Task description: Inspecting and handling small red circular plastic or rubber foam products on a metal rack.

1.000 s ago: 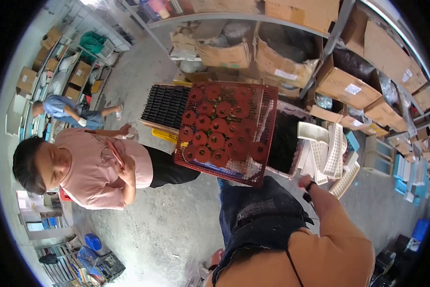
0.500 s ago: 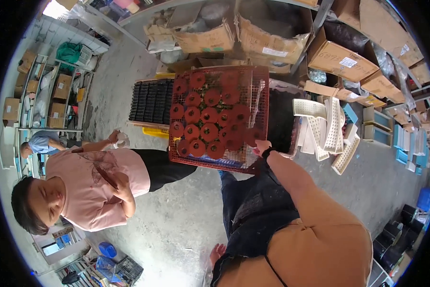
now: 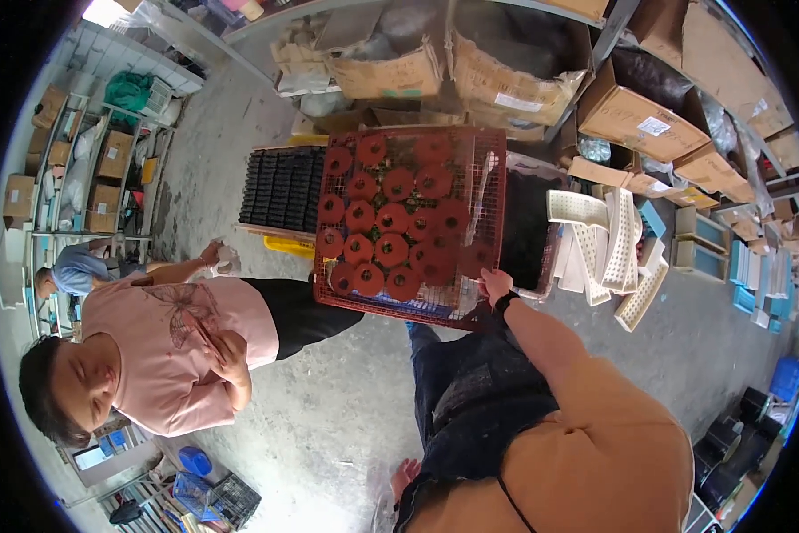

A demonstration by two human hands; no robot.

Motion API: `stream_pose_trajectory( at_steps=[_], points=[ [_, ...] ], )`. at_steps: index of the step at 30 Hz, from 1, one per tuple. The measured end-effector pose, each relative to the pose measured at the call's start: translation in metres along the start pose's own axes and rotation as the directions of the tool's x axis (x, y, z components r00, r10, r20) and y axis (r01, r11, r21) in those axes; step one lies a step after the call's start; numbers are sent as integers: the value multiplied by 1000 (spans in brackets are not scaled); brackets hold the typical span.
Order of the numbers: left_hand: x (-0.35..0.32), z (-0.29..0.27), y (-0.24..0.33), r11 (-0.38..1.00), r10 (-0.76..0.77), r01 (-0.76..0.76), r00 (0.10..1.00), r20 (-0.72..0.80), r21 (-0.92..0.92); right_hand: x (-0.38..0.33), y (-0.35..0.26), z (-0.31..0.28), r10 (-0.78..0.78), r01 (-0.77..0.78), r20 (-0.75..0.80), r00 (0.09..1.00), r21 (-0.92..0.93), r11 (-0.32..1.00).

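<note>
Reddish-brown eight-sided pieces with round centre holes lie in rows in a red mesh crate. Close to the crate's near right corner is my right hand, fingers curled, beside the outermost reddish-brown piece. What its fingertips grip, if anything, is hidden. My left hand hangs low by my side, away from the crate, with its fingers loosely apart and nothing seen in them.
Left of the crate are stacked black ribbed parts over a yellow crate. A dark bin and white perforated strips lie right. Cardboard boxes line the back. A co-worker in pink stands left.
My right hand has drawn slightly back toward me from the outermost piece. The co-worker's near hand has shifted a little. The whole view has shifted slightly.
</note>
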State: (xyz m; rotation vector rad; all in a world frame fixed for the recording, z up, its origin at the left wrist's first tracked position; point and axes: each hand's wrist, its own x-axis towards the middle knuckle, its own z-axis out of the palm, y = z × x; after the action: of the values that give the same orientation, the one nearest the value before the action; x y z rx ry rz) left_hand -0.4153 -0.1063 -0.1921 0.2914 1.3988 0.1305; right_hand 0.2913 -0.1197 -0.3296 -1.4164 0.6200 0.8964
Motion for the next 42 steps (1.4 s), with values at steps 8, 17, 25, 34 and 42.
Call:
stream_pose_trajectory(
  at_steps=[8,17,25,34,42],
  points=[
    [-3,254,83,877,408,-355,906,-110,323,-76,-48,-42,-118,160,230,966,-173,972],
    [-96,447,166,167,702,-793,513,494,586,-258,-157,1,57,372,781,622,-359,856],
    [-122,491,155,-48,801,-910,211,560,411,-328,-185,21,45,479,912,408,-256,840],
    [-126,475,145,42,855,-944,204,477,328,-350,-184,27,54,555,948,313,-228,800],
    [-121,465,138,182,856,-983,169,489,22,-363,-180,21,121,460,955,271,-239,855]
  ],
)
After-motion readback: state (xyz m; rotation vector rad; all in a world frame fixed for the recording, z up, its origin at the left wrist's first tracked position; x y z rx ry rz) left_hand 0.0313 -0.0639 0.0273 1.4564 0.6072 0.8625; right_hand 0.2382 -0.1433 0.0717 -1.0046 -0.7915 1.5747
